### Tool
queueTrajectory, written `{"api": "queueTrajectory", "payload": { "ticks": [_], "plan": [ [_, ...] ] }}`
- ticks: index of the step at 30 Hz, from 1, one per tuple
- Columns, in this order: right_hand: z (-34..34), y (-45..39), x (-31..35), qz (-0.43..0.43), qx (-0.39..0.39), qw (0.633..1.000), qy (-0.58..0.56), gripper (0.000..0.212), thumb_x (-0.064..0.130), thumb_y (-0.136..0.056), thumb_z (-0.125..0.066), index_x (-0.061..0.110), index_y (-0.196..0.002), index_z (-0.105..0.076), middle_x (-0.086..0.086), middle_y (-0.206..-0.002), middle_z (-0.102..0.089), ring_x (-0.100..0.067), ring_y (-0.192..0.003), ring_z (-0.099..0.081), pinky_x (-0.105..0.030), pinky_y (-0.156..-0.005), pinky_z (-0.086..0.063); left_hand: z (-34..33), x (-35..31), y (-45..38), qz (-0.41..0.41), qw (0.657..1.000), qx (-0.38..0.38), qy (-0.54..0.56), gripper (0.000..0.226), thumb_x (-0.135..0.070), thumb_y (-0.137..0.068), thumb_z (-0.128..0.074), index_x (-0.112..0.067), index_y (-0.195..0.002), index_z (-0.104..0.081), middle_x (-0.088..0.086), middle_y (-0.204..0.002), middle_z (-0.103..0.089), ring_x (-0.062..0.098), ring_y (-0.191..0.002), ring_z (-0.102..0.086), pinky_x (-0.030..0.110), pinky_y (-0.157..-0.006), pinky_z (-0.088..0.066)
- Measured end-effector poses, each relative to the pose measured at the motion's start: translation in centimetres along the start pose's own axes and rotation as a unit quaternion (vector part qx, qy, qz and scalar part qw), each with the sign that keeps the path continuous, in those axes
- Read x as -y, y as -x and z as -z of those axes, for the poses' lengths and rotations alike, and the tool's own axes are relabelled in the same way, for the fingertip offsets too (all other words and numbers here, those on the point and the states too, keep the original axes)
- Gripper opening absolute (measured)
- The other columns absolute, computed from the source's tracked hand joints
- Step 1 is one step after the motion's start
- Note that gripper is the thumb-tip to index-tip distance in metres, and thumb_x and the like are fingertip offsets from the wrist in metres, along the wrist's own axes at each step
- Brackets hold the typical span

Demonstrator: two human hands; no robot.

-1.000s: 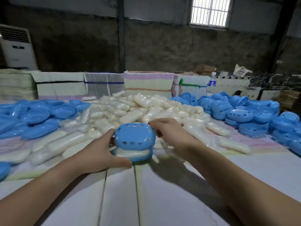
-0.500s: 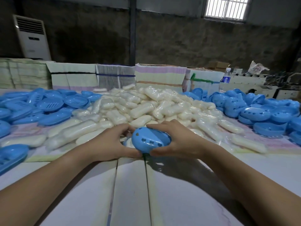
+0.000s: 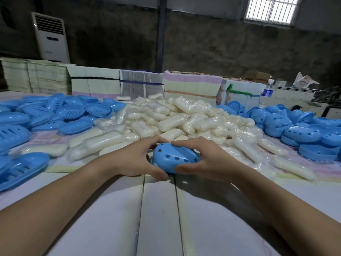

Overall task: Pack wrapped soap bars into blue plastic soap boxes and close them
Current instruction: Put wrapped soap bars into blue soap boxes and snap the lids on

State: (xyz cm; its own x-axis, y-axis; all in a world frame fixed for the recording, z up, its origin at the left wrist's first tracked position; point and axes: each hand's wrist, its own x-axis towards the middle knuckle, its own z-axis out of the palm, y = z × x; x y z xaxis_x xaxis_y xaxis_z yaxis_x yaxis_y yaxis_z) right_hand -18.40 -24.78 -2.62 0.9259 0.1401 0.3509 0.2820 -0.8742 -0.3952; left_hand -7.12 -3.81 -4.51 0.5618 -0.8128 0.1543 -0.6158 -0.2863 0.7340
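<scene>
A blue plastic soap box (image 3: 175, 157) with heart-shaped holes in its lid sits on the white table (image 3: 158, 218) in front of me, its lid down. My left hand (image 3: 137, 157) grips its left end, thumb at the near edge and fingers over the far side. My right hand (image 3: 206, 159) grips its right end the same way. Behind it lies a big heap of wrapped white soap bars (image 3: 171, 119). Whatever is inside the box is hidden.
Blue box bases with slotted floors (image 3: 55, 113) are piled at the left, one near the left edge (image 3: 20, 167). Blue lids with heart holes (image 3: 302, 130) are piled at the right. Stacks of flat cartons (image 3: 140, 85) line the back; a standing air conditioner (image 3: 51, 37) is behind.
The lid stood raised over the base with a soap bar showing under it; both hands have since brought it down and now clasp the box from both ends.
</scene>
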Motion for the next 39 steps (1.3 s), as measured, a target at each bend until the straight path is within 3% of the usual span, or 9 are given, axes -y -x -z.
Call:
{"api": "queueTrajectory", "payload": {
  "ticks": [5, 11, 15, 18, 22, 25, 31, 35, 39],
  "plan": [
    [-0.4, -0.5, 0.6, 0.009, 0.01, 0.998, 0.055, 0.056, 0.048, -0.08, -0.073, 0.033, -0.132, -0.059, 0.011, -0.117, -0.066, -0.001, -0.097, -0.053, -0.014, -0.082, -0.039, 0.2, 0.3, -0.1, 0.0, 1.0, -0.005, 0.006, 0.069, -0.03, -0.064, -0.093, -0.045, -0.121, -0.058, -0.031, -0.107, -0.062, -0.008, -0.103, -0.06, 0.025, -0.089, -0.054],
    [-0.6, -0.9, 0.7, 0.019, 0.054, 0.992, 0.111, 0.058, 0.052, -0.086, -0.064, 0.03, -0.139, -0.053, 0.002, -0.124, -0.062, -0.018, -0.107, -0.053, -0.033, -0.095, -0.039, 0.0, 0.5, -0.1, -0.014, 1.0, -0.012, 0.005, 0.07, -0.043, -0.056, -0.089, -0.045, -0.119, -0.059, -0.027, -0.111, -0.061, -0.005, -0.102, -0.061, 0.019, -0.083, -0.053],
    [-0.8, -0.7, 0.7, 0.02, 0.067, 0.988, 0.138, 0.059, 0.053, -0.089, -0.059, 0.035, -0.143, -0.046, 0.003, -0.129, -0.059, -0.021, -0.108, -0.049, -0.035, -0.098, -0.036, 0.2, 0.6, -0.2, -0.021, 1.0, -0.001, 0.001, 0.063, -0.036, -0.063, -0.091, -0.044, -0.118, -0.061, -0.031, -0.11, -0.061, -0.006, -0.104, -0.061, 0.018, -0.082, -0.053],
    [-0.9, -0.4, 0.7, 0.04, 0.084, 0.981, 0.17, 0.067, 0.056, -0.086, -0.06, 0.04, -0.146, -0.036, 0.005, -0.128, -0.056, -0.019, -0.108, -0.047, -0.037, -0.096, -0.037, 0.2, 0.5, -0.1, -0.03, 1.0, -0.006, -0.001, 0.06, -0.042, -0.06, -0.089, -0.045, -0.115, -0.064, -0.03, -0.113, -0.062, -0.003, -0.107, -0.062, 0.022, -0.086, -0.055],
    [-0.5, 0.4, 1.1, 0.055, -0.001, 0.991, 0.121, 0.07, 0.042, -0.077, -0.077, 0.03, -0.14, -0.048, 0.004, -0.128, -0.053, -0.015, -0.114, -0.047, -0.034, -0.099, -0.038, 0.4, 0.6, 0.0, -0.018, 0.999, -0.019, -0.037, 0.066, -0.056, -0.062, -0.083, -0.044, -0.123, -0.063, -0.022, -0.119, -0.063, 0.001, -0.109, -0.061, 0.019, -0.089, -0.051],
    [-0.5, 1.1, 1.5, 0.086, -0.089, 0.985, 0.118, 0.054, 0.038, -0.07, -0.08, 0.023, -0.12, -0.064, 0.005, -0.106, -0.063, -0.016, -0.096, -0.058, -0.032, -0.084, -0.046, 0.6, 0.7, -0.1, -0.004, 0.998, -0.038, -0.056, 0.047, -0.05, -0.076, -0.084, -0.044, -0.119, -0.065, -0.023, -0.109, -0.066, -0.003, -0.1, -0.061, 0.01, -0.082, -0.048],
    [0.2, 0.2, 0.7, 0.017, -0.064, 0.985, 0.161, 0.048, 0.044, -0.07, -0.075, 0.033, -0.115, -0.063, 0.016, -0.103, -0.061, -0.007, -0.095, -0.053, -0.021, -0.074, -0.035, 0.2, 0.7, 0.2, -0.021, 0.998, -0.05, -0.015, 0.053, -0.042, -0.071, -0.088, -0.044, -0.117, -0.062, -0.026, -0.104, -0.066, 0.003, -0.093, -0.066, 0.015, -0.078, -0.054],
    [0.3, -0.3, -0.1, 0.017, -0.053, 0.982, 0.18, 0.043, 0.052, -0.074, -0.071, 0.035, -0.112, -0.061, 0.023, -0.089, -0.051, 0.0, -0.084, -0.045, -0.016, -0.066, -0.032, -0.2, 0.5, 0.0, -0.103, 0.981, -0.144, -0.078, 0.039, -0.023, -0.076, -0.088, -0.04, -0.103, -0.067, -0.024, -0.099, -0.065, 0.003, -0.08, -0.06, 0.012, -0.062, -0.044],
    [0.6, 0.2, -0.6, 0.013, -0.042, 0.996, 0.081, 0.045, 0.057, -0.071, -0.063, 0.037, -0.111, -0.06, 0.025, -0.095, -0.054, 0.001, -0.087, -0.048, -0.014, -0.072, -0.034, 0.0, 0.4, 0.1, -0.141, 0.967, -0.157, -0.142, 0.038, -0.033, -0.079, -0.085, -0.035, -0.112, -0.067, -0.019, -0.1, -0.066, 0.002, -0.088, -0.057, 0.014, -0.062, -0.04]
  ]
}}
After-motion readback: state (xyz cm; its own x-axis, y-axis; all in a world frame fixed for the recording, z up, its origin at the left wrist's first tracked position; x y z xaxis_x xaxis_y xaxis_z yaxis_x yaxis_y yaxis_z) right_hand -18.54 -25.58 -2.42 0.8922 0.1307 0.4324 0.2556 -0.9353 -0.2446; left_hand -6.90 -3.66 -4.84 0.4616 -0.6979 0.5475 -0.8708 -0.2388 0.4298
